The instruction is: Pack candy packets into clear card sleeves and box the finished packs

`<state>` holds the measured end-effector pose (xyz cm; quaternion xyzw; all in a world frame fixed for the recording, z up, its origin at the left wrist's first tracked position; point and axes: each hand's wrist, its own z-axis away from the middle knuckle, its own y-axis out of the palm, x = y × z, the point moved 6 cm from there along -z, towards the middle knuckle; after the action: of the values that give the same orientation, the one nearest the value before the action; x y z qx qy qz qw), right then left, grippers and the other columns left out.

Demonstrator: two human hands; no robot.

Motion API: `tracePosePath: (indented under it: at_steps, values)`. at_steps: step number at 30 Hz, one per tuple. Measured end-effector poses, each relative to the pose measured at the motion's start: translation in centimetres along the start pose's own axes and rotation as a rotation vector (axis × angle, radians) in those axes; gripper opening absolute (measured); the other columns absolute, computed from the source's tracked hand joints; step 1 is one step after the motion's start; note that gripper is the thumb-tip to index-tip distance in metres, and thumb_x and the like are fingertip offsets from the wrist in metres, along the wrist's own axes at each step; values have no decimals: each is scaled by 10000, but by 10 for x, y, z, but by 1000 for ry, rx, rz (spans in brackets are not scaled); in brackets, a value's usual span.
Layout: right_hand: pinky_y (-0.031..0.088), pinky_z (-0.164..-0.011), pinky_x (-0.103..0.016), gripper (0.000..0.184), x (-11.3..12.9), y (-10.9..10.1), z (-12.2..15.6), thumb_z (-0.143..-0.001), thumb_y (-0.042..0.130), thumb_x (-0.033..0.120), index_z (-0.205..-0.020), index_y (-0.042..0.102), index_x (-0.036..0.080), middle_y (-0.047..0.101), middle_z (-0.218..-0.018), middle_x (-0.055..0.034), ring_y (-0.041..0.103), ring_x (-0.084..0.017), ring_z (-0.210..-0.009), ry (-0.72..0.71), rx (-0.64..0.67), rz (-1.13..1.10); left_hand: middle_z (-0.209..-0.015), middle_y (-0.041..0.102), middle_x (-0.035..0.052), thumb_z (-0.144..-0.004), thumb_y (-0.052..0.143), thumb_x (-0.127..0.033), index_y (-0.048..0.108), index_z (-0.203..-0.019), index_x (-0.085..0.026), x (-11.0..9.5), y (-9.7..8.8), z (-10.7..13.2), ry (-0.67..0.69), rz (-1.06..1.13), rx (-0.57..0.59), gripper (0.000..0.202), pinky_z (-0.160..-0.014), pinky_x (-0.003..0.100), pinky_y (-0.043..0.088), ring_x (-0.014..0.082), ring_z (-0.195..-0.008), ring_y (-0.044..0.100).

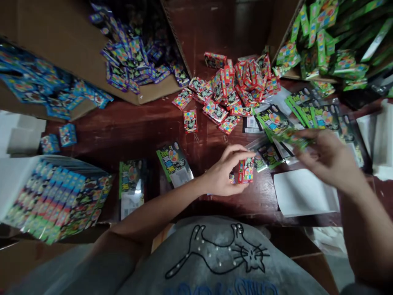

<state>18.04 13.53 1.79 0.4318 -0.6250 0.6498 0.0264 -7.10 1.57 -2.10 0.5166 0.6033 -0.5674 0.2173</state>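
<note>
My left hand (225, 174) is wrapped around a small red printed box (246, 170), low over the table in front of me. Something purple peeks out beside that box, partly covered by the fingers. On the right, my right hand (328, 159) pinches a small green printed box (296, 138), which is smeared by motion. Below it lie flat black-and-green printed packages (272, 119), some in clear plastic. A loose pile of red boxes (227, 90) spreads out beyond my hands.
Cardboard boxes hold purple packs (135, 61), blue packs (37, 82) and green packs (322, 45). White paper (307, 192) lies near the right front edge. At left stands a stack of multicoloured packs (55, 200), with two black-and-green packages (175, 164) nearer the middle.
</note>
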Motion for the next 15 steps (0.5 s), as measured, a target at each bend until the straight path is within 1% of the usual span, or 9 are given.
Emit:
tracePosePath:
  at_steps: [2,3,5,7,8,9,11,13,15]
  values:
    - [576,-952,-507,430,30,22,27,-967,692,516,-1278,686,219,722,-1149,-137,692,-326,-1082,-70,45,146,-1505,503,156,-878,807,-379,514,-1458,-250,3,11,2,-27,-137,61,663,-1269,613,381,352,-1467,493]
    - [577,-942,-525,446,38,31,37,-973,679,542,-1270,691,210,715,-1138,-146,684,-340,-1071,-96,71,210,-1538,503,160,-880,820,-408,553,-1436,-243,5,16,3,-54,-232,97,638,-1295,657,310,377,-1512,448]
    - [574,-909,-557,530,41,44,52,-956,658,624,-1285,690,210,704,-1143,-164,664,-369,-1045,-128,148,304,-1641,439,179,-844,866,-456,586,-1445,-234,7,23,5,-104,-430,185,699,-1304,745,170,442,-1599,301]
    - [556,-930,-597,700,34,47,60,-921,652,696,-1426,614,213,678,-1259,-190,637,-407,-1095,-161,232,322,-1723,331,196,-794,900,-522,587,-1476,-223,4,25,9,-131,-556,258,808,-1290,781,121,475,-1632,197]
    - [544,-957,-615,806,29,45,60,-904,658,718,-1519,535,212,647,-1349,-205,620,-425,-1144,-172,245,321,-1739,303,201,-775,904,-560,581,-1490,-218,1,22,12,-138,-588,276,855,-1291,780,120,473,-1634,193]
    - [529,-989,-629,905,24,43,58,-891,667,726,-1599,439,211,602,-1441,-217,599,-441,-1199,-181,250,321,-1740,306,200,-764,900,-597,576,-1499,-217,-3,19,14,-139,-609,281,888,-1294,776,118,465,-1631,209]
    - [497,-1048,-651,1038,16,43,50,-876,692,719,-1685,275,220,496,-1593,-218,549,-464,-1303,-208,281,335,-1722,356,193,-762,884,-637,555,-1522,-216,-13,9,21,-151,-649,284,929,-1304,763,105,447,-1621,249]
    - [471,-1091,-664,1065,15,53,40,-872,720,680,-1703,227,234,449,-1654,-199,506,-473,-1374,-256,365,343,-1703,392,199,-756,879,-648,505,-1565,-197,-19,-2,31,-187,-695,302,999,-1308,753,95,444,-1611,276]
    - [465,-1107,-662,990,19,66,32,-894,729,592,-1692,269,229,502,-1614,-196,502,-464,-1391,-317,451,330,-1692,410,213,-739,890,-640,455,-1600,-172,-21,-12,46,-243,-742,337,1072,-1306,749,98,455,-1596,304]
